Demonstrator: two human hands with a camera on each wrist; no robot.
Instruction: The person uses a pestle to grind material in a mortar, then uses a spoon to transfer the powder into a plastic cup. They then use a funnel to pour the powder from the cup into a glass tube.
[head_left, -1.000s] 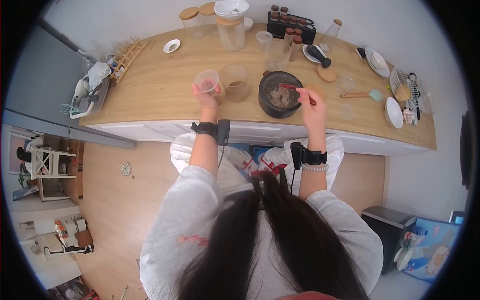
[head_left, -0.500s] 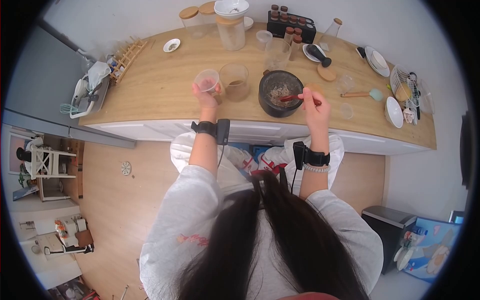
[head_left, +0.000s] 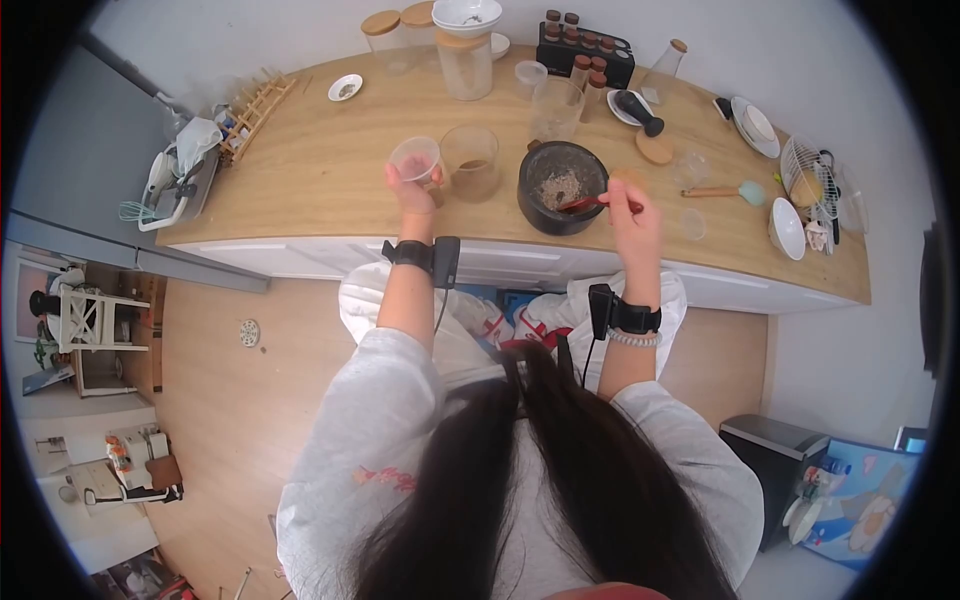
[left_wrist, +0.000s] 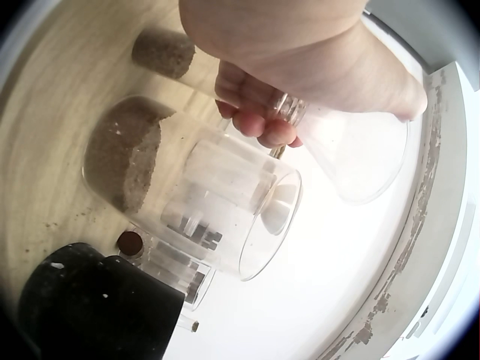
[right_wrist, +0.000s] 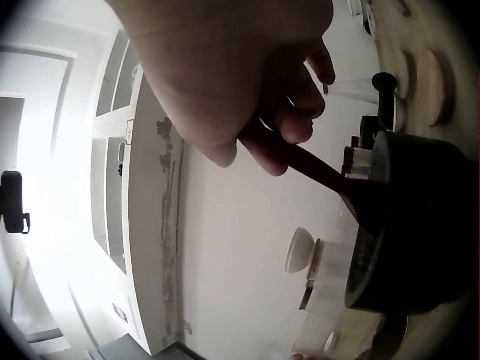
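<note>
My left hand (head_left: 412, 196) grips a clear funnel (left_wrist: 360, 154); in the left wrist view, fingers curl around its ribbed narrow part. Beneath that hand a clear bottle (left_wrist: 163, 54) with brown powder at its base stands on the counter. Beside it is a wider clear jar (head_left: 468, 150), also partly filled with brown powder. My right hand (head_left: 636, 222) pinches a dark red spoon (head_left: 592, 204) by its handle. The spoon's bowl reaches inside a black mortar (head_left: 535, 208), at the near right side of a heap of greyish-brown ground material (head_left: 558, 187).
Behind the mortar stand an upright clear container (head_left: 557, 108) and a black rack of small jars (head_left: 585, 52). A black pestle (head_left: 640, 112) lies on a white dish. To the right are a spatula (head_left: 725, 191), a white bowl (head_left: 787, 227) and a wire basket (head_left: 803, 170).
The spoon has moved from the far side of the ground material to its near right side, my right hand shifting slightly right. The left hand and funnel have stayed in place.
</note>
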